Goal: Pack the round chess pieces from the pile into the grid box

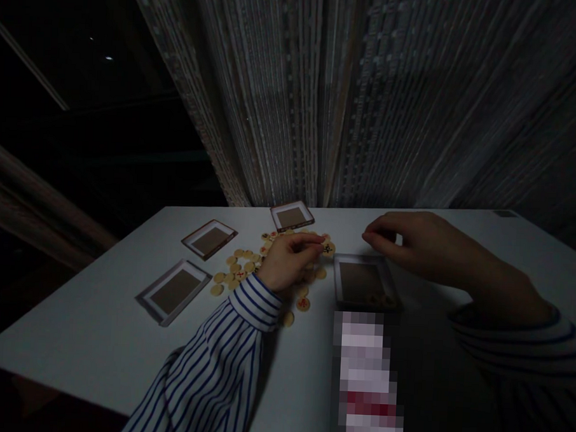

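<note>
My left hand is over a spread of round wooden pieces, some with red or black characters. Its thumb and fingers are pinched together beside a piece with a black character; what they hold, if anything, is too small to tell. Just to the right lies a shallow clear-edged tray with a few pieces in its near right corner. My right hand hovers beyond the right side of that tray, fingers curled, with its thumb and fingertips close together; nothing can be made out between them.
Two trays lie on the left, one brown-edged and one grey-edged. Another brown-edged tray is at the table's back edge. A small dark item lies at the far right corner. String curtains hang behind the white table.
</note>
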`<action>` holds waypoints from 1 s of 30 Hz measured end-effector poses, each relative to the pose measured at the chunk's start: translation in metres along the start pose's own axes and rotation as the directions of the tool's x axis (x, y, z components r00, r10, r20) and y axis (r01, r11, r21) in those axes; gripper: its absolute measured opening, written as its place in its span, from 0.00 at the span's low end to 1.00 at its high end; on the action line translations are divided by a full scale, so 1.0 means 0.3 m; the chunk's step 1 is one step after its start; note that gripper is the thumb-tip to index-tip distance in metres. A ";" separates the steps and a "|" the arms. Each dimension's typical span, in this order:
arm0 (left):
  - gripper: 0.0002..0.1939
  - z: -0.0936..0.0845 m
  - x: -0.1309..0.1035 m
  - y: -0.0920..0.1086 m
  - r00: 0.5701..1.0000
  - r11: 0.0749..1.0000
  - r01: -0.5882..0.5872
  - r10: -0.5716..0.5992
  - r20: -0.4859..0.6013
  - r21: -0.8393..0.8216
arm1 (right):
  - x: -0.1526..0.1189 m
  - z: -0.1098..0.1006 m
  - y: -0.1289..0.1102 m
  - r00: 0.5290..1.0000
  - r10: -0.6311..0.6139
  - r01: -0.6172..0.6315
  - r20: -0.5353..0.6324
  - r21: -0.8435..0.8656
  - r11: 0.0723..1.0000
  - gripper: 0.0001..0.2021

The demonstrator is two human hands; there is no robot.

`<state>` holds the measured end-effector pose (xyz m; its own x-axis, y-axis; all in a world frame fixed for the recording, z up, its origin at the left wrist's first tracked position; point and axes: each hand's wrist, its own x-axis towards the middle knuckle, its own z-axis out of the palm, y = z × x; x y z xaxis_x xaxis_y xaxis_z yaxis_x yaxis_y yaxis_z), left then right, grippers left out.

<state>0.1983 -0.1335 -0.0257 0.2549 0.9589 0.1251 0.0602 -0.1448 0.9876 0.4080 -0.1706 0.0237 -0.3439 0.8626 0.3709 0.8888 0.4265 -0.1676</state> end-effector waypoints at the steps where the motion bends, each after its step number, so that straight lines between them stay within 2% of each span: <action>1: 0.08 0.004 0.002 0.001 1.000 1.000 0.009 -0.009 0.003 0.012 | 0.000 -0.002 0.002 1.000 0.002 -0.002 0.008 -0.006 1.000 0.13; 9: 0.11 0.030 0.029 -0.013 0.999 0.999 -0.016 0.014 0.049 0.045 | -0.001 0.000 0.017 1.000 -0.009 0.009 0.025 -0.014 1.000 0.13; 19: 0.07 0.067 0.055 0.028 0.993 0.999 0.004 -0.010 0.119 0.052 | -0.002 -0.004 0.018 0.998 0.024 -0.023 0.061 -0.025 0.999 0.13; 30: 0.06 0.100 0.074 0.056 0.991 0.997 0.031 -0.039 0.130 0.068 | -0.002 -0.004 0.026 0.997 0.040 -0.038 0.068 -0.027 0.999 0.13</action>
<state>0.2340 -0.1219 -0.0090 0.3758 0.9239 0.0727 0.1331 -0.1314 0.9824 0.4154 -0.1680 0.0232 -0.3280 0.8954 0.3012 0.9091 0.3858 -0.1569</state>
